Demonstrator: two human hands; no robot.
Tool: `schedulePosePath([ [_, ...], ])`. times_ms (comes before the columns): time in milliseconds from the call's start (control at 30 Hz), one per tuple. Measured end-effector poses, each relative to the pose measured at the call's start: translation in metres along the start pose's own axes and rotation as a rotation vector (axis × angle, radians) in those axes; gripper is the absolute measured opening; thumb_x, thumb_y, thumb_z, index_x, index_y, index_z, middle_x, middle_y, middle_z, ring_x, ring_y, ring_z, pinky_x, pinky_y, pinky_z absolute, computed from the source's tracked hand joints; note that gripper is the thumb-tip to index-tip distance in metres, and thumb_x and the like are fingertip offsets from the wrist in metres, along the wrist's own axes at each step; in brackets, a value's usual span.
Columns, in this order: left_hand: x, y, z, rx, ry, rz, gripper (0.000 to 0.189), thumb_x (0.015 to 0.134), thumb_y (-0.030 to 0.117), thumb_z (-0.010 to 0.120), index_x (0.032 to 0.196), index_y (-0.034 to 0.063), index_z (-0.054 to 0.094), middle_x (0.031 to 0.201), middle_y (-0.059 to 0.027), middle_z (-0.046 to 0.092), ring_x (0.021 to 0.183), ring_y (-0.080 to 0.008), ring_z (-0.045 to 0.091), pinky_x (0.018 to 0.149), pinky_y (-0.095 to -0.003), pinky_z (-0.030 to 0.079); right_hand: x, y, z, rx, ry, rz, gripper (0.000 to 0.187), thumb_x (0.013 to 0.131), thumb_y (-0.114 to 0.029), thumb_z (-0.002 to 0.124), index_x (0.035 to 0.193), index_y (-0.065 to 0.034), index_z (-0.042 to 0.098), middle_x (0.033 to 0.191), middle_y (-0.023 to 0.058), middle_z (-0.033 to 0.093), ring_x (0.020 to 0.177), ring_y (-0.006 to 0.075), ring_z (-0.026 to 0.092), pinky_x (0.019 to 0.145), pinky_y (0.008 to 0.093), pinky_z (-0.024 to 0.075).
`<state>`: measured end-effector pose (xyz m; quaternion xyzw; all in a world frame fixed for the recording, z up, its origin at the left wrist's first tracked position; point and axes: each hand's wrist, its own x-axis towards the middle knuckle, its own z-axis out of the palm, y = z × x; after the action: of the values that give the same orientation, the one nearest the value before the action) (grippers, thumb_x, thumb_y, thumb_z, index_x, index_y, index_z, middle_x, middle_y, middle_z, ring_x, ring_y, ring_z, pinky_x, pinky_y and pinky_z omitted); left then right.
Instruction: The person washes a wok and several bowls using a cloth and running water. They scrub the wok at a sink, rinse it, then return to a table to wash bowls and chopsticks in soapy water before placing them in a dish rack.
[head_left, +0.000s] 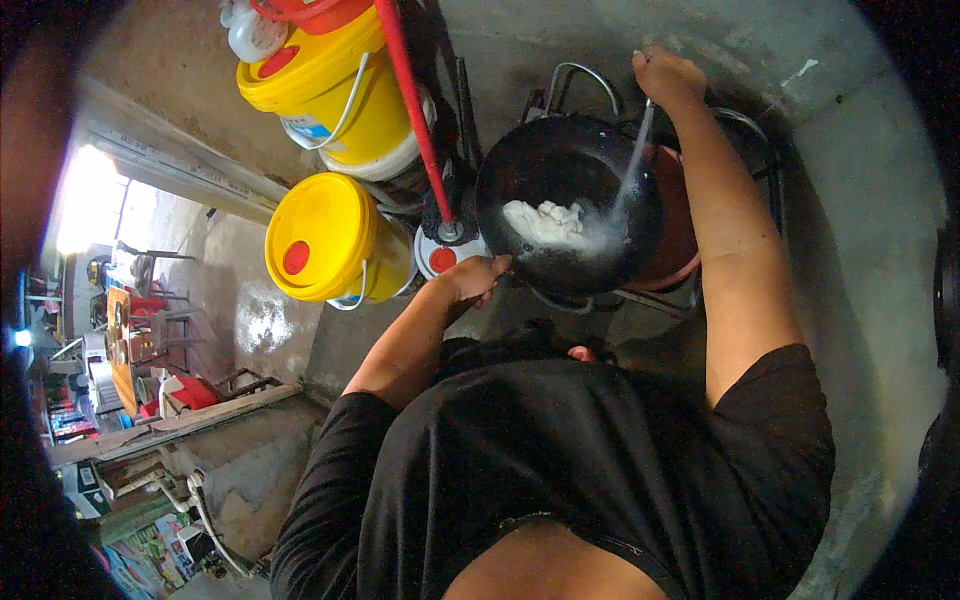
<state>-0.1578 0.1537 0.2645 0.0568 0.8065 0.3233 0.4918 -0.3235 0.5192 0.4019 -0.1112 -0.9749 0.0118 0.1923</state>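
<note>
A dark wok (559, 274) stands on a metal stand, with a soft white mass (551, 225) spread over its bottom. My left hand (476, 281) is closed at the wok's lower left rim, on what seems to be its handle. Above the upper right of the wok, my right hand (671, 75) is closed around the end of a thin, light-coloured metal utensil (639, 154). That utensil slants down into the wok, and its lower end is blurred beside the white mass.
Yellow lidded buckets (319, 236) stand left of the wok, with a white bucket lid (457, 251) close by. A red pole (416, 97) leans between them. A reddish basin (679, 225) lies beneath the wok's right side. A concrete wall (847, 172) curves along the right.
</note>
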Motion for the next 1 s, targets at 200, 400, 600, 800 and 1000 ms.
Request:
schedulePosePath([
  [200,0.002,-0.003,0.002,0.03,0.037,-0.028,0.072,0.093,0.061,0.027,0.068,-0.0002,0.054,0.059,-0.0129,0.058,0.05,-0.0242,0.059,0.058,-0.0389,0.05,0.002,0.0,0.001,0.02,0.003,-0.002,0.043,0.088,-0.044,0.046,0.104,-0.0077,0.062,0.103,0.0187,0.065,0.097,0.0393,0.061,0.084,0.0516,0.0468],
  [400,0.003,-0.005,0.001,0.029,0.02,-0.023,0.069,0.093,0.059,0.029,0.077,-0.0025,0.057,0.059,-0.0129,0.058,0.05,-0.0229,0.059,0.054,-0.0374,0.051,0.001,0.0,0.001,-0.037,-0.031,0.01,0.042,0.09,-0.043,0.039,0.105,-0.0111,0.06,0.102,0.0157,0.066,0.096,0.0378,0.061,0.083,0.0492,0.0465],
  [600,0.009,-0.01,0.004,-0.031,0.016,-0.033,0.069,0.093,0.059,0.03,0.077,-0.0033,0.055,0.061,-0.0137,0.057,0.05,-0.0237,0.059,0.053,-0.038,0.052,0.003,0.002,0.005,0.011,-0.014,-0.003,0.042,0.086,-0.042,0.044,0.103,-0.0074,0.062,0.103,0.0192,0.065,0.096,0.0398,0.061,0.084,0.0526,0.0466],
  [800,0.011,-0.011,0.003,-0.047,0.014,-0.041,0.068,0.093,0.059,0.031,0.074,-0.002,0.052,0.06,-0.0126,0.056,0.049,-0.0235,0.059,0.053,-0.0374,0.051,0.002,0.003,0.008,0.015,0.038,-0.046,0.041,0.085,-0.041,0.043,0.099,-0.0068,0.062,0.101,0.0196,0.065,0.093,0.0402,0.062,0.082,0.0528,0.0473],
  [1000,0.004,-0.006,0.003,-0.09,0.022,-0.051,0.066,0.092,0.055,0.036,0.077,-0.006,0.054,0.064,-0.0147,0.055,0.051,-0.0252,0.056,0.054,-0.0387,0.048,0.002,0.001,0.007,0.006,0.031,-0.025,0.041,0.085,-0.04,0.043,0.1,-0.0068,0.062,0.101,0.0192,0.066,0.093,0.0398,0.062,0.082,0.0527,0.047],
])
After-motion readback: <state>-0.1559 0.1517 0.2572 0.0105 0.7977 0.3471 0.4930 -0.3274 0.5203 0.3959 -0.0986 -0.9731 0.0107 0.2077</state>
